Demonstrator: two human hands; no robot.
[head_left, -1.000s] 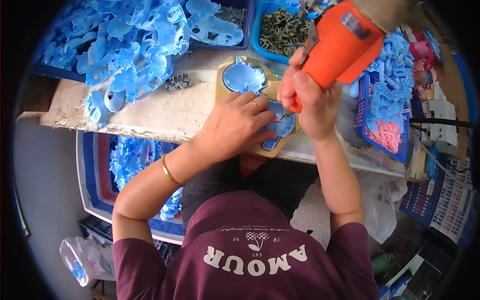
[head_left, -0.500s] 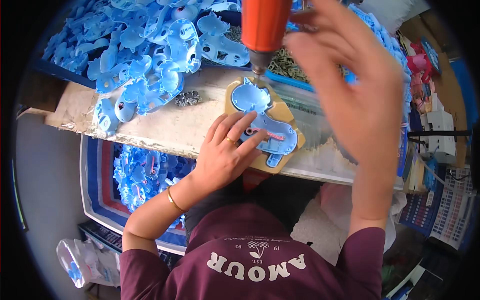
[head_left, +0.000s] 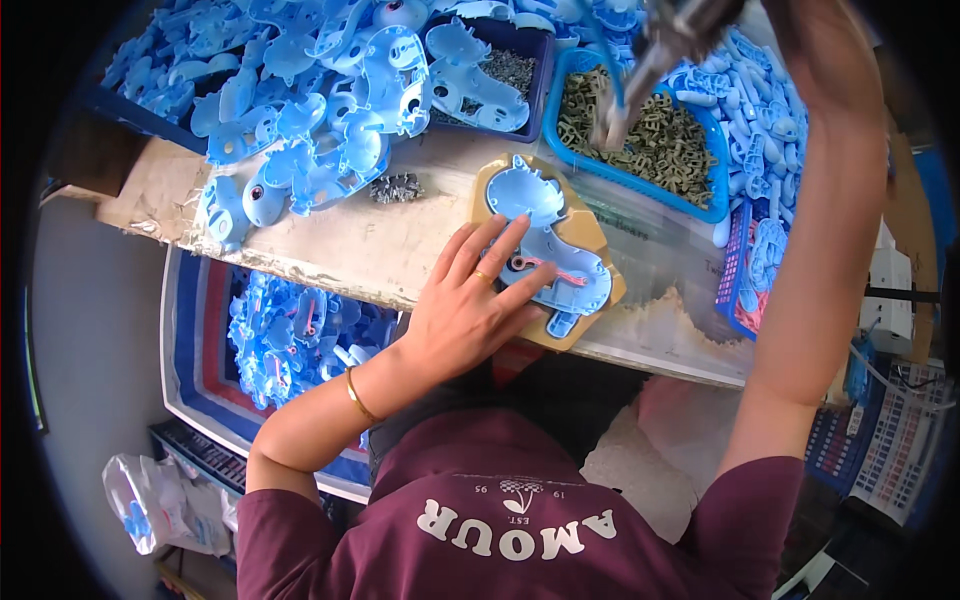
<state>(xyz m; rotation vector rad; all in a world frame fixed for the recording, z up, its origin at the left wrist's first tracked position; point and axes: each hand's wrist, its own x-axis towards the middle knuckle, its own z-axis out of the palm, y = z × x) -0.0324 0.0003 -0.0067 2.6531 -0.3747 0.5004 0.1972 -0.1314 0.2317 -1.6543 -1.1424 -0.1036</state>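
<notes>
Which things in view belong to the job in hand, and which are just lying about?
In the job:
- blue shell, under the left hand
- pink part inside it
- tan fixture around it
- likely the similar shells piled up left

Apparently just lying about:
- plastic bag, lower left
- white box, far right

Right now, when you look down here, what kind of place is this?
Probably a small toy assembly workshop: there's a heap of blue plastic shells, a tan holding block cradling one shell, and a blue basket of olive-green parts.
</notes>
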